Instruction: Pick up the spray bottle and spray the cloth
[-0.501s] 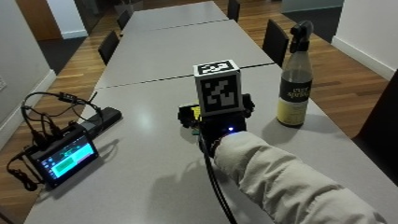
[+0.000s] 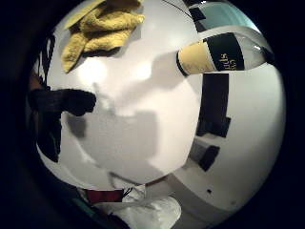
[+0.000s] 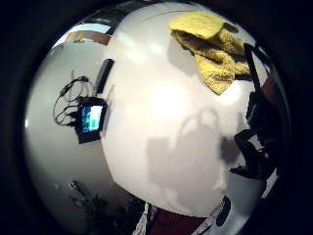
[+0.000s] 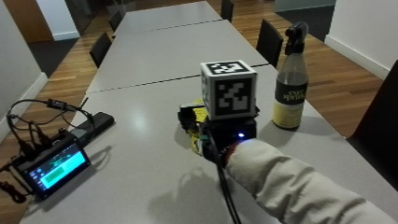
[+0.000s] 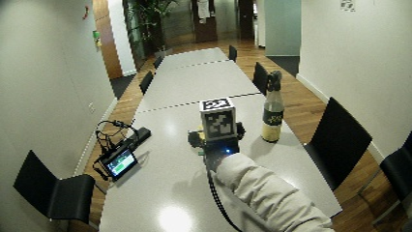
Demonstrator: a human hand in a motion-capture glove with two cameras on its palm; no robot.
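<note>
The spray bottle point(image 4: 291, 79) stands upright near the table's right edge; it is clear, with a black trigger head and a yellow label, and it also shows in the little finger side palm view point(image 2: 224, 55). My gloved right hand point(image 4: 214, 133) hovers palm down to its left, apart from it. A crumpled yellow cloth point(image 4: 198, 140) lies under and just beyond the hand, mostly hidden in the outside view; the palm views show the cloth point(image 3: 210, 44) flat on the table. A black fingertip point(image 2: 62, 101) reaches out straight, and the hand holds nothing.
The long grey table point(image 4: 143, 154) runs away from me. A small screen device point(image 4: 53, 168) with tangled cables sits near the left edge, beside a black box point(image 4: 93, 125). Black chairs point(image 4: 267, 39) line the sides.
My hand has edged slightly right, toward the bottle. The bottle and cloth have stayed put.
</note>
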